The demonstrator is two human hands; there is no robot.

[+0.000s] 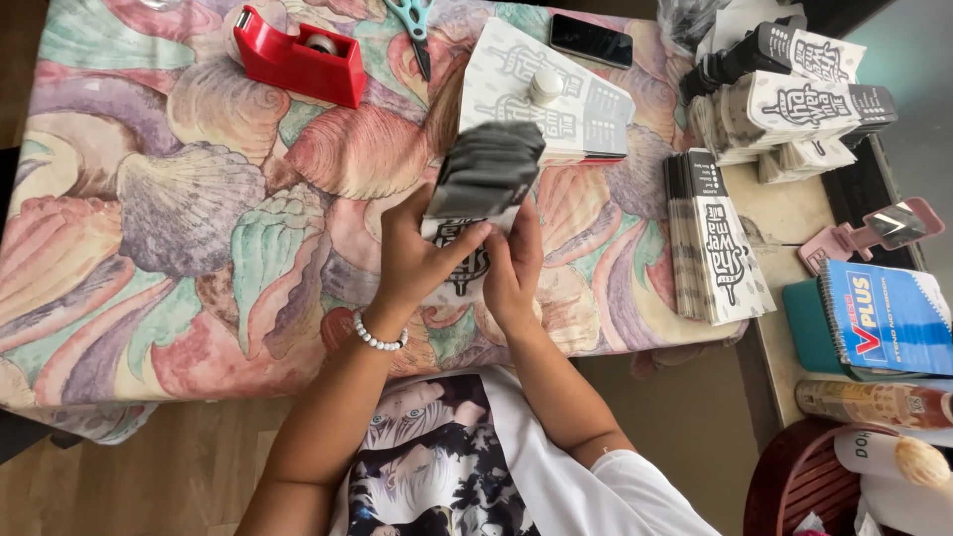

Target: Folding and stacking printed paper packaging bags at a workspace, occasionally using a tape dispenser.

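Currently left hand [412, 258] and right hand [514, 268] both grip a folded printed carton [476, 194] from below; it rises tilted above them, over the shell-patterned tablecloth [179, 199], near flat carton stack [715, 243].

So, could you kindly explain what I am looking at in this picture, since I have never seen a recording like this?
There is no machine here: a person wears a camera on the head, so the single picture looks down at their own two hands. The left hand, with a bead bracelet at the wrist, and the right hand together hold a flat printed paper carton, white and grey. They work over a table covered by a shell-patterned cloth. On it lie a red tape dispenser, scissors, a dark phone and stacks of the same flat cartons. A blue spiral notebook lies to the right, off the cloth.
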